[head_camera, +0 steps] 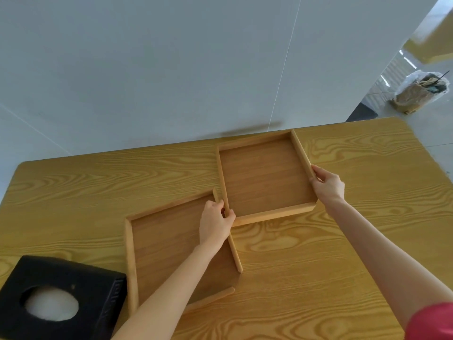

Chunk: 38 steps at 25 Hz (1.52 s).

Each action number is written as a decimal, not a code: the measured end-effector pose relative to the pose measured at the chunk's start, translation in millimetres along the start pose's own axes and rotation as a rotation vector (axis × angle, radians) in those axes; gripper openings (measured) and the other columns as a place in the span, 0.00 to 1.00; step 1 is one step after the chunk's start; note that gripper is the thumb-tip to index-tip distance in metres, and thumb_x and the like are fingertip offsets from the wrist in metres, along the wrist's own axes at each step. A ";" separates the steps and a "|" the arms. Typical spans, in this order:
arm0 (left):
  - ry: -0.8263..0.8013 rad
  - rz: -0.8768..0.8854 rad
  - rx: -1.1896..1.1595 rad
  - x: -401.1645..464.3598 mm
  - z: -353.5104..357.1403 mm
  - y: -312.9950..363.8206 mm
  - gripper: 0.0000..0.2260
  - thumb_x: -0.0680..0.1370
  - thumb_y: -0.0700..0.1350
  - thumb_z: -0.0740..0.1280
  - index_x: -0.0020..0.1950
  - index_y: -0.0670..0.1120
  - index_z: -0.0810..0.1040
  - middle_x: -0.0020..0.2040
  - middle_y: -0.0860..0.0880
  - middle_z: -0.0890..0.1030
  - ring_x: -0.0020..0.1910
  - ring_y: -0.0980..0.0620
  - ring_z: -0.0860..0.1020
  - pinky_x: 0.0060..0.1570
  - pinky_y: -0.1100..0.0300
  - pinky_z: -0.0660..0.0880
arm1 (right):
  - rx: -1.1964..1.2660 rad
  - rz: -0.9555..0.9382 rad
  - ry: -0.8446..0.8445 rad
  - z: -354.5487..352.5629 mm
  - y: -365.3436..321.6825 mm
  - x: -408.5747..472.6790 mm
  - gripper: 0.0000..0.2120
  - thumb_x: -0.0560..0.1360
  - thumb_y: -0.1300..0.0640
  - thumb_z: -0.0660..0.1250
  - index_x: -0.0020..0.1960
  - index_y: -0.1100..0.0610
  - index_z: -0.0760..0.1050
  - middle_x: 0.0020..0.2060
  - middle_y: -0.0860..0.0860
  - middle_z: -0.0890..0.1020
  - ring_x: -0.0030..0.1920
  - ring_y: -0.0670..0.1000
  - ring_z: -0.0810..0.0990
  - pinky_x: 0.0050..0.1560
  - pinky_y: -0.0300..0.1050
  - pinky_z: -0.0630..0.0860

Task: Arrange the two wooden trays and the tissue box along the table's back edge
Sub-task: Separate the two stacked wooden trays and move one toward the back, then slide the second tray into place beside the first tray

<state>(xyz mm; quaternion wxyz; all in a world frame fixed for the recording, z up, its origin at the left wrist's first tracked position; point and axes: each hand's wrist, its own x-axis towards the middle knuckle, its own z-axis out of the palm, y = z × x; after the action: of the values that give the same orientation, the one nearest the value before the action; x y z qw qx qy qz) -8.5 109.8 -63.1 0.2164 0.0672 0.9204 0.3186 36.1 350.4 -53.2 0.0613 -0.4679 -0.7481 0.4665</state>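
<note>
A square wooden tray (263, 177) lies at the table's back edge, right of centre. My left hand (215, 223) grips its near left corner and my right hand (327, 184) grips its right rim. A second wooden tray (166, 249) lies nearer and to the left, turned at an angle, its far right corner touching the first tray; my left forearm crosses over it. The black tissue box (56, 295), white tissue showing through its oval opening, sits at the near left corner beside the second tray.
The yellow wood-grain table (318, 266) stands against a pale grey wall (171, 69). Beyond the table's right end, a plastic-wrapped bin (420, 93) stands on the floor.
</note>
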 end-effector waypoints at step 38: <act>-0.086 0.339 0.541 24.0 -16.5 -35.0 0.18 0.80 0.40 0.54 0.69 0.51 0.67 0.73 0.49 0.66 0.74 0.49 0.59 0.72 0.49 0.56 | -0.669 -0.791 -0.279 101.6 15.2 -61.7 0.14 0.76 0.60 0.62 0.61 0.53 0.75 0.66 0.58 0.74 0.69 0.57 0.67 0.72 0.63 0.51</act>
<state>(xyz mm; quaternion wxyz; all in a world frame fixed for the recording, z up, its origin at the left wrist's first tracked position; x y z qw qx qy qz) -36.8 79.3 -81.5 0.1732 0.2878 0.9375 0.0909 26.4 240.6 -100.0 -0.0200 -0.0779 -0.9762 0.2015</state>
